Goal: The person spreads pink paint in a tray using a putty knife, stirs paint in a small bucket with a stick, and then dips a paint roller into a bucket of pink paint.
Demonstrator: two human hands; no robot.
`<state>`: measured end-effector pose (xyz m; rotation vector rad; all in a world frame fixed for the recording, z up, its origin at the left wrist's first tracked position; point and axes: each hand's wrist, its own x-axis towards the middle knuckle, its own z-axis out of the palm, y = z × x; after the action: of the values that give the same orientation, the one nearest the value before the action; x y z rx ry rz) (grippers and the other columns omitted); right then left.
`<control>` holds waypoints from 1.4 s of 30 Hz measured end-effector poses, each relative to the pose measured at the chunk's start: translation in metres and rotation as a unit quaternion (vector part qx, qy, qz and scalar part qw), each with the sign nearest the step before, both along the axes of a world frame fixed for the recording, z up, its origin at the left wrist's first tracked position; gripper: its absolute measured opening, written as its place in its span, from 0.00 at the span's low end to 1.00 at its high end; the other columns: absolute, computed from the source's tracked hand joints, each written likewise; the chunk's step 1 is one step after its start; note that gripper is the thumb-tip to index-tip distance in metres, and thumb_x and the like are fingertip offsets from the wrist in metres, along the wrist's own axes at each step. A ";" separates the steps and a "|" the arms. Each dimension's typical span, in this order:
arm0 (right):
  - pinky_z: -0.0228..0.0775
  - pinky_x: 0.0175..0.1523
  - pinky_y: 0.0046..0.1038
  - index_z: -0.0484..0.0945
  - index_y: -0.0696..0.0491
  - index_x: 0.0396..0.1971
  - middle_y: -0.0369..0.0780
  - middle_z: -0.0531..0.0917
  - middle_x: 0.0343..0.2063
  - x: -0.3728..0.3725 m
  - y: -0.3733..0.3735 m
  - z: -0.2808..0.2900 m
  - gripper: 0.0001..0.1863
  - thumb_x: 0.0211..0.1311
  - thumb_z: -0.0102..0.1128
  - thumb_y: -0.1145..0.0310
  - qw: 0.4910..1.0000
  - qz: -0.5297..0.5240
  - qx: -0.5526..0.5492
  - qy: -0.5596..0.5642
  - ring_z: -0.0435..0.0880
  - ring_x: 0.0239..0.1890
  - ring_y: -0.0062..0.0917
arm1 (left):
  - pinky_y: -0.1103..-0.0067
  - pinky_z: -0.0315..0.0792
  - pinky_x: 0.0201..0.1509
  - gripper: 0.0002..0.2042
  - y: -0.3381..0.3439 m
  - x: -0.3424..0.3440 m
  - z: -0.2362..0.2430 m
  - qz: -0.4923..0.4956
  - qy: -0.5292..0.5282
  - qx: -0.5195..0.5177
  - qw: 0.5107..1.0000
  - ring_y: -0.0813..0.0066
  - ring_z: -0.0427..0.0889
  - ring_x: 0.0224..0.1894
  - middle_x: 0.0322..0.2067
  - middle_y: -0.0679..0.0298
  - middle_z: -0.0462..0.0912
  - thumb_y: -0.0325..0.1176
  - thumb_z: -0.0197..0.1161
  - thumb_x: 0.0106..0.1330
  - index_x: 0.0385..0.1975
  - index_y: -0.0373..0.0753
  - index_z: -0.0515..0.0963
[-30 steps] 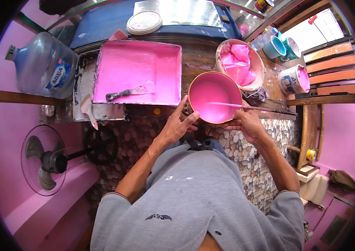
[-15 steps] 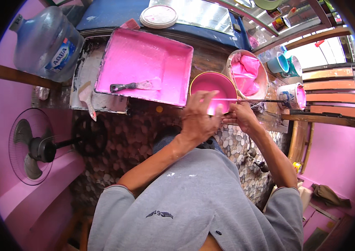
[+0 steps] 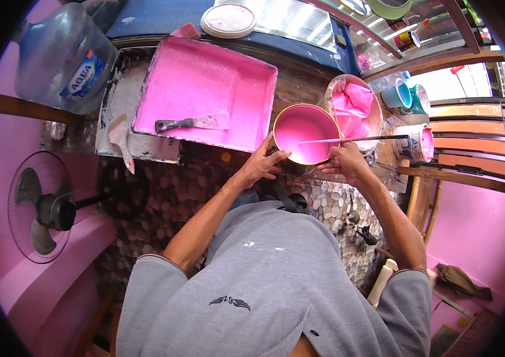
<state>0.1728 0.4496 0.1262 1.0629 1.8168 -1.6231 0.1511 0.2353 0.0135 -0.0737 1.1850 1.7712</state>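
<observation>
The gripped can (image 3: 306, 110) looks metal, its pink paint (image 3: 315, 128) smooth and glossy. Left of the grip, a tray (image 3: 202, 71) looks slick; beyond, the wooden table (image 3: 298, 84) looks rough; right, a bag (image 3: 356, 100) is crinkled, shiny plastic; nearer, the shirt (image 3: 252, 262) is matt cloth.

over on the left i see a fan (image 3: 56, 212) by the pink wall (image 3: 0, 137), with a big clear jug (image 3: 62, 62) beyond it. a pink-smeared lid (image 3: 229, 21) lies on the blue cover (image 3: 157, 18). a blue tub (image 3: 396, 96) sits near orange slats (image 3: 469, 143); a brown cloth (image 3: 463, 281) shows further right.
</observation>
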 end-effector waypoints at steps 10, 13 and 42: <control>0.82 0.29 0.26 0.68 0.64 0.45 0.47 0.81 0.31 -0.016 -0.007 0.001 0.15 0.58 0.44 0.77 0.998 0.056 0.029 -0.016 0.85 0.25 0.30 | 0.66 0.74 0.46 0.41 0.013 0.006 -0.032 0.038 0.118 0.001 0.992 0.60 0.73 0.49 0.53 0.52 0.67 0.56 0.59 0.60 0.67 0.47 0.46; 0.81 0.28 0.24 0.68 0.61 0.46 0.46 0.81 0.31 -0.021 -0.007 0.003 0.15 0.59 0.45 0.76 0.996 0.073 0.043 -0.012 0.85 0.25 0.29 | 0.68 0.75 0.45 0.38 0.019 0.008 -0.045 0.054 0.161 0.028 0.985 0.65 0.73 0.47 0.52 0.54 0.67 0.57 0.55 0.63 0.67 0.46 0.47; 0.81 0.26 0.23 0.67 0.63 0.43 0.45 0.79 0.29 -0.046 -0.017 0.001 0.12 0.62 0.44 0.74 0.990 0.114 0.064 -0.044 0.85 0.24 0.29 | 0.78 0.71 0.42 0.39 0.012 0.002 -0.039 0.116 0.131 0.025 0.984 0.77 0.73 0.36 0.38 0.62 0.74 0.60 0.57 0.60 0.60 0.35 0.58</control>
<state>0.1271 0.4323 0.1274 0.9259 1.9259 -1.3214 0.1528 0.2476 -0.0250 0.0561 1.3626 2.0627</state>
